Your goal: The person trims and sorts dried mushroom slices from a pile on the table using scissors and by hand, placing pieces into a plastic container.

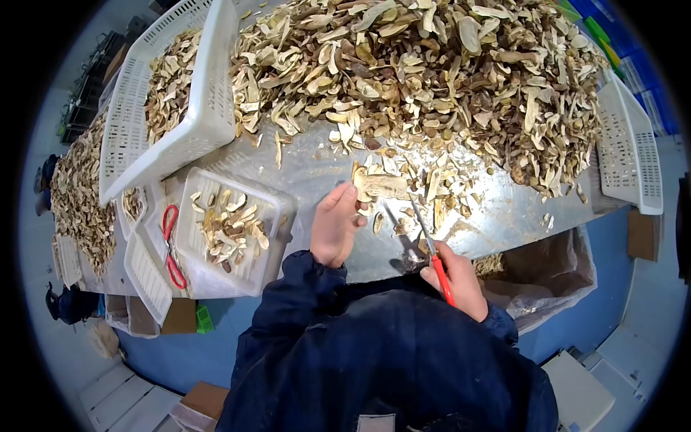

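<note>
Between the thumb and fingers of my left hand (335, 225) is a large pale dried mushroom slice (386, 186), held flat just above the metal table (309, 169). My right hand (461, 279) grips red-handled scissors (441, 272). Their metal blades point up and away from me, beside the right end of the slice. Whether the blades touch the slice I cannot tell. Small mushroom pieces (440, 189) lie scattered under and beyond both hands. A big heap of dried mushroom slices (432, 79) covers the far part of the table.
Left of my hands stands a clear plastic tub (277, 216) holding some slices. Red-handled scissors (170, 245) lie beside it. A tall white perforated crate (209, 108) is behind, another crate (633, 155) at the far right. Below the right table edge sits a lined box (554, 270).
</note>
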`<state>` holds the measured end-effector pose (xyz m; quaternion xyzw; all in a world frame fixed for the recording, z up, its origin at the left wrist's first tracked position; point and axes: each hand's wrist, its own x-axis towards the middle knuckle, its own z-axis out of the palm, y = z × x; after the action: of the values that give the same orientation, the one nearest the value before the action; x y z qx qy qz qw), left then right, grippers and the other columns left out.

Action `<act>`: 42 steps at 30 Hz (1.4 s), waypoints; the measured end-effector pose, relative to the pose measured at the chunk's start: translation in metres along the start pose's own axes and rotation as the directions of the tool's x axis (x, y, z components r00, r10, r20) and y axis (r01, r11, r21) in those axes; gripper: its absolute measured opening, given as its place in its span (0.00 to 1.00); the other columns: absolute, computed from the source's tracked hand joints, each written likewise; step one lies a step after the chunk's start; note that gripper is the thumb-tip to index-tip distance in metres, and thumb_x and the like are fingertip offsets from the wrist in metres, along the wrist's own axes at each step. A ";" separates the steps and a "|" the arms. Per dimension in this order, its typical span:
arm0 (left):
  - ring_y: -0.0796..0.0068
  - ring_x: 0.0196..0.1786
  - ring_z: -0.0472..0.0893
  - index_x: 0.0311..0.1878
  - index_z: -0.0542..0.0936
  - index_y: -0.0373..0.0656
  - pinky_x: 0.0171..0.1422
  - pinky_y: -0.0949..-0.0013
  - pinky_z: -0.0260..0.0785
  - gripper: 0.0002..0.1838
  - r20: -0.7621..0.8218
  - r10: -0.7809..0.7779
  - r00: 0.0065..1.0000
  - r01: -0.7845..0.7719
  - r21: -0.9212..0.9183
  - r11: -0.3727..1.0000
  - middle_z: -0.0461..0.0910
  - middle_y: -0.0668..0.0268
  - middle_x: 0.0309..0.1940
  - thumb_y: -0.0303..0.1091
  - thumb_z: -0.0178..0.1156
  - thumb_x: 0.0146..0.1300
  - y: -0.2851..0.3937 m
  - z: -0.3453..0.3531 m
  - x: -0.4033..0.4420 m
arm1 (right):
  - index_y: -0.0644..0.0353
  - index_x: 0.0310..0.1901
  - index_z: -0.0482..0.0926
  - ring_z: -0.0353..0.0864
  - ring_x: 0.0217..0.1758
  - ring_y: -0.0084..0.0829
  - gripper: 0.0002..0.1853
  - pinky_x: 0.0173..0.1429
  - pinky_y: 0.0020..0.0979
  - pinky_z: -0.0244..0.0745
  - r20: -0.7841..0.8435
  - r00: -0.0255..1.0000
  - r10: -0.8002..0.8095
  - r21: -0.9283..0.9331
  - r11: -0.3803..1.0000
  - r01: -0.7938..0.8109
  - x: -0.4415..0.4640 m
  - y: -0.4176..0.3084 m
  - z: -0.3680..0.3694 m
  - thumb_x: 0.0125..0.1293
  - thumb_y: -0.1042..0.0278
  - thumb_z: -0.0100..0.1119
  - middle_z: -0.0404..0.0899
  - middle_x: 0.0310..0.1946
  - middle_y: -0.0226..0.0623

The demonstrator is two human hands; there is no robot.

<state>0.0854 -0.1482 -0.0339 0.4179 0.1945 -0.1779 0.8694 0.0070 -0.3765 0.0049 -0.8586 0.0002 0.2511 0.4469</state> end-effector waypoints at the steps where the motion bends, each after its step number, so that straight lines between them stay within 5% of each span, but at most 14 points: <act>1: 0.80 0.38 0.76 0.43 0.74 0.42 0.34 0.76 0.67 0.07 -0.027 0.003 1.000 -0.002 0.055 0.998 0.76 0.70 0.37 0.33 0.50 0.70 0.001 0.006 -0.002 | 0.63 0.53 0.69 0.78 0.34 0.52 0.26 0.38 0.40 0.71 0.004 1.000 -0.020 0.012 1.000 0.020 0.000 -0.003 0.000 0.58 0.57 0.66 0.76 0.28 0.49; 4: 0.79 0.37 0.77 0.42 0.73 0.40 0.36 0.75 0.69 0.06 -0.062 0.010 0.998 0.003 0.196 0.981 0.76 0.69 0.36 0.32 0.51 0.69 0.003 0.021 -0.011 | 0.63 0.55 0.68 0.76 0.42 0.53 0.29 0.45 0.41 0.71 0.042 0.999 -0.028 0.082 0.996 0.024 -0.001 -0.007 0.002 0.58 0.57 0.66 0.76 0.37 0.51; 13: 0.77 0.33 0.79 0.37 0.69 0.40 0.37 0.75 0.74 0.05 0.093 -0.068 0.993 0.038 0.286 0.957 0.74 0.68 0.32 0.31 0.53 0.67 -0.010 0.027 -0.021 | 0.64 0.55 0.66 0.75 0.41 0.54 0.29 0.44 0.43 0.70 0.035 0.992 -0.121 0.048 0.992 0.119 0.000 -0.009 0.002 0.59 0.55 0.65 0.75 0.35 0.51; 24: 0.80 0.33 0.75 0.39 0.70 0.42 0.37 0.75 0.71 0.01 0.137 -0.178 0.974 0.162 0.124 0.979 0.73 0.70 0.35 0.28 0.51 0.67 -0.018 0.024 -0.019 | 0.63 0.53 0.70 0.78 0.25 0.48 0.24 0.31 0.37 0.70 0.002 0.997 -0.082 0.114 0.990 0.081 -0.010 0.004 0.007 0.62 0.55 0.62 0.74 0.20 0.45; 26: 0.83 0.30 0.71 0.51 0.71 0.41 0.35 0.79 0.65 0.13 0.220 0.006 0.975 -0.042 0.158 0.986 0.72 0.72 0.32 0.34 0.51 0.66 -0.022 0.005 -0.022 | 0.62 0.53 0.71 0.77 0.24 0.45 0.23 0.31 0.36 0.70 0.016 0.998 -0.056 0.231 0.972 0.051 -0.010 0.010 0.009 0.64 0.55 0.60 0.74 0.21 0.44; 28: 0.85 0.28 0.68 0.59 0.70 0.40 0.33 0.81 0.60 0.21 0.172 0.056 0.983 -0.079 0.129 0.989 0.70 0.74 0.29 0.37 0.51 0.64 -0.001 -0.010 -0.027 | 0.62 0.53 0.71 0.77 0.22 0.41 0.21 0.31 0.35 0.69 0.009 0.999 -0.050 0.378 0.925 0.043 -0.008 0.022 0.014 0.66 0.56 0.57 0.73 0.20 0.42; 29: 0.85 0.27 0.66 0.61 0.69 0.40 0.32 0.82 0.59 0.24 0.080 0.011 0.997 -0.017 0.084 0.996 0.69 0.75 0.28 0.38 0.51 0.63 0.022 -0.016 -0.031 | 0.62 0.53 0.71 0.76 0.22 0.38 0.21 0.31 0.34 0.70 0.028 0.999 -0.042 0.370 0.928 0.029 -0.008 0.022 0.012 0.67 0.56 0.56 0.74 0.21 0.41; 30: 0.86 0.28 0.66 0.61 0.69 0.39 0.31 0.82 0.58 0.24 -0.040 0.148 0.988 -0.133 0.266 0.955 0.71 0.73 0.31 0.35 0.50 0.61 0.038 -0.033 -0.044 | 0.63 0.53 0.71 0.76 0.22 0.34 0.20 0.31 0.33 0.70 0.048 0.998 -0.033 0.363 0.932 0.013 -0.007 0.022 0.007 0.67 0.56 0.55 0.74 0.21 0.40; 33: 0.71 0.37 0.74 0.51 0.78 0.37 0.43 0.73 0.68 0.17 -0.213 0.656 0.724 -0.299 0.761 0.576 0.77 0.62 0.42 0.27 0.52 0.58 0.082 -0.091 -0.066 | 0.63 0.54 0.71 0.74 0.24 0.26 0.20 0.31 0.27 0.70 0.055 0.996 0.071 0.380 0.921 -0.086 -0.008 0.021 -0.002 0.67 0.58 0.49 0.72 0.22 0.35; 34: 0.69 0.40 0.75 0.50 0.78 0.36 0.47 0.71 0.68 0.16 0.029 0.786 0.618 -0.130 0.989 0.066 0.77 0.60 0.42 0.25 0.53 0.58 0.096 -0.101 -0.078 | 0.64 0.54 0.70 0.74 0.25 0.23 0.20 0.31 0.25 0.70 0.048 0.992 0.117 0.393 0.911 -0.127 -0.008 0.022 -0.005 0.67 0.59 0.46 0.71 0.22 0.32; 35: 0.66 0.42 0.76 0.49 0.78 0.35 0.50 0.69 0.68 0.15 0.320 0.761 0.565 0.111 0.884 -0.455 0.78 0.58 0.43 0.24 0.53 0.58 0.106 -0.105 -0.085 | 0.63 0.54 0.71 0.74 0.24 0.22 0.19 0.31 0.24 0.70 -0.002 0.994 0.107 0.444 0.891 -0.095 -0.008 0.026 -0.008 0.68 0.58 0.48 0.72 0.21 0.32; 38: 0.65 0.48 0.76 0.49 0.78 0.36 0.54 0.67 0.66 0.16 0.264 0.730 0.631 -0.208 0.964 -0.168 0.78 0.59 0.43 0.21 0.54 0.57 0.090 -0.085 -0.076 | 0.63 0.54 0.71 0.72 0.21 0.20 0.19 0.30 0.23 0.70 -0.218 0.972 0.085 0.578 0.814 0.058 -0.007 0.037 -0.010 0.69 0.57 0.48 0.72 0.20 0.29; 40: 0.69 0.41 0.78 0.47 0.79 0.37 0.46 0.71 0.71 0.16 0.143 0.574 0.806 -0.269 0.953 0.140 0.78 0.60 0.42 0.17 0.59 0.53 0.052 -0.061 -0.059 | 0.67 0.56 0.69 0.71 0.22 0.20 0.24 0.30 0.22 0.69 -0.294 0.954 0.060 0.612 0.778 0.139 -0.009 0.036 -0.017 0.70 0.52 0.48 0.71 0.20 0.30; 42: 0.70 0.33 0.79 0.46 0.80 0.39 0.38 0.71 0.72 0.13 0.259 0.444 0.858 -0.361 0.918 0.162 0.78 0.61 0.36 0.21 0.61 0.56 0.024 -0.025 -0.042 | 0.68 0.56 0.67 0.69 0.21 0.20 0.28 0.30 0.23 0.68 -0.375 0.926 0.034 0.618 0.754 0.223 -0.011 0.033 -0.023 0.70 0.48 0.47 0.68 0.19 0.30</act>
<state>0.0558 -0.1084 -0.0119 0.8896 -0.0372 -0.0057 0.4552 -0.0008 -0.4165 -0.0051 -0.6795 0.1261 0.0486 0.7211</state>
